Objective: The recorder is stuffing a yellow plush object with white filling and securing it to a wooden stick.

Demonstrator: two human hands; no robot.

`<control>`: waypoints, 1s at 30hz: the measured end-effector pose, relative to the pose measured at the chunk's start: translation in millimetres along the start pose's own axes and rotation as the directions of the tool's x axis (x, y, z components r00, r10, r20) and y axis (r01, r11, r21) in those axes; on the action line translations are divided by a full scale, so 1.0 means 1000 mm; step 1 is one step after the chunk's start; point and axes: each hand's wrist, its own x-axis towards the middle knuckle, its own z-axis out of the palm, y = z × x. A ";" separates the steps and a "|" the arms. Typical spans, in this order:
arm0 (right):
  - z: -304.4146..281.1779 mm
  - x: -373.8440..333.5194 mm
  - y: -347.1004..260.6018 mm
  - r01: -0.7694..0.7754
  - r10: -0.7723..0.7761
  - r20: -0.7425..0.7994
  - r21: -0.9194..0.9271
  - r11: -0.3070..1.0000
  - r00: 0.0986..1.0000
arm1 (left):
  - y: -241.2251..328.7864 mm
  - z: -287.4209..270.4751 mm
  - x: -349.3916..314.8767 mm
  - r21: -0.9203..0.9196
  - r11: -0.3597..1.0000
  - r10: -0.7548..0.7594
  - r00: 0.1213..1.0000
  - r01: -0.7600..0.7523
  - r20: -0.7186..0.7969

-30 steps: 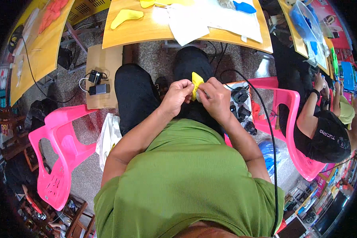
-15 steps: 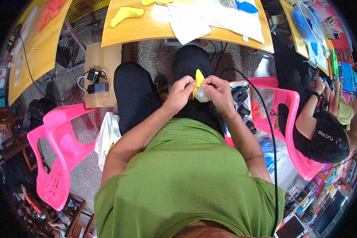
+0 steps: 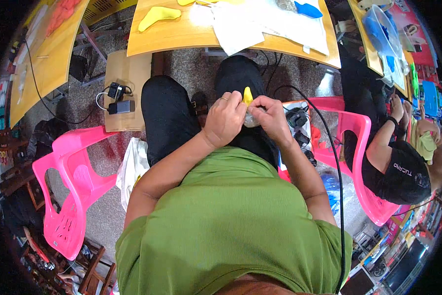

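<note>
Above my lap, both hands are closed around a small yellow pointed piece [image 3: 248,92], its tip sticking up between them. Below it, a clear, rounded plastic-looking thing [image 3: 250,120] shows partly, mostly covered by my fingers. My left hand [image 3: 224,119] has its back turned up and its fingers curled at the yellow piece's base; a ring is on one finger. Thumb and fingers of my right hand [image 3: 271,118] pinch at the spot where the yellow and clear parts meet. My fingers hide how these two parts join.
Ahead is a wooden table [image 3: 176,42] with a yellow bent piece [image 3: 158,18], white cloth or sheets [image 3: 235,37] and a blue piece [image 3: 308,9]. Pink chairs [image 3: 66,231] flank me. A black cable [image 3: 340,196] runs past my right arm. A co-worker [image 3: 395,169] sits at right.
My left hand has rolled over so that its back faces up, and it covers more of the clear part. Less of the yellow piece shows. My right hand stays nearly in place.
</note>
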 end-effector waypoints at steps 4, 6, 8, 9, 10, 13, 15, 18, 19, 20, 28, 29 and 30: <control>-0.001 0.004 0.004 -0.032 0.035 -0.028 0.119 0.992 0.999 | -0.001 -0.001 0.005 -0.095 0.995 -0.010 1.000 0.010 0.002; -0.003 0.002 -0.003 -0.064 0.079 -0.044 0.269 0.961 0.996 | -0.003 0.001 0.005 -0.159 0.986 -0.041 0.999 0.038 -0.015; -0.004 -0.001 -0.005 -0.089 0.122 -0.055 0.414 0.906 0.991 | -0.008 0.003 0.004 -0.424 0.870 -0.244 0.967 0.253 0.077; -0.003 -0.002 0.000 -0.082 0.126 -0.052 0.510 0.856 0.991 | -0.010 0.004 0.003 -0.465 0.849 -0.255 0.965 0.250 0.052; -0.002 -0.004 0.004 -0.076 0.131 -0.049 0.599 0.797 0.990 | -0.011 0.005 0.003 -0.465 0.849 -0.254 0.966 0.249 0.053; 0.000 -0.008 0.009 -0.041 0.092 -0.064 0.559 0.828 0.994 | -0.012 0.010 0.002 -0.534 0.798 -0.297 0.953 0.278 0.052; 0.002 -0.010 0.008 0.070 -0.025 -0.122 0.377 0.924 0.992 | -0.012 0.015 0.002 -0.584 0.760 -0.317 0.947 0.285 0.049; 0.003 -0.012 0.003 0.286 -0.282 -0.072 0.052 0.957 0.957 | -0.014 0.017 0.003 -0.597 0.726 -0.363 0.928 0.341 0.088; 0.002 -0.012 0.001 0.322 -0.323 -0.044 -0.022 0.946 0.945 | -0.014 0.018 0.003 -0.597 0.726 -0.362 0.928 0.341 0.089; 0.002 -0.012 0.000 0.321 -0.322 -0.045 -0.022 0.947 0.946 | -0.015 0.019 0.003 -0.613 0.719 -0.361 0.930 0.327 0.072; 0.016 0.004 -0.005 0.118 -0.236 -0.262 -0.399 0.909 0.936 | -0.013 0.018 0.006 -0.561 0.775 -0.289 0.953 0.290 0.094; 0.018 0.007 -0.005 0.095 -0.250 -0.297 -0.451 0.887 0.922 | -0.013 0.018 0.006 -0.529 0.807 -0.271 0.961 0.261 0.062; 0.020 0.007 -0.006 0.095 -0.250 -0.297 -0.451 0.887 0.922 | -0.013 0.018 0.006 -0.496 0.837 -0.251 0.967 0.233 0.030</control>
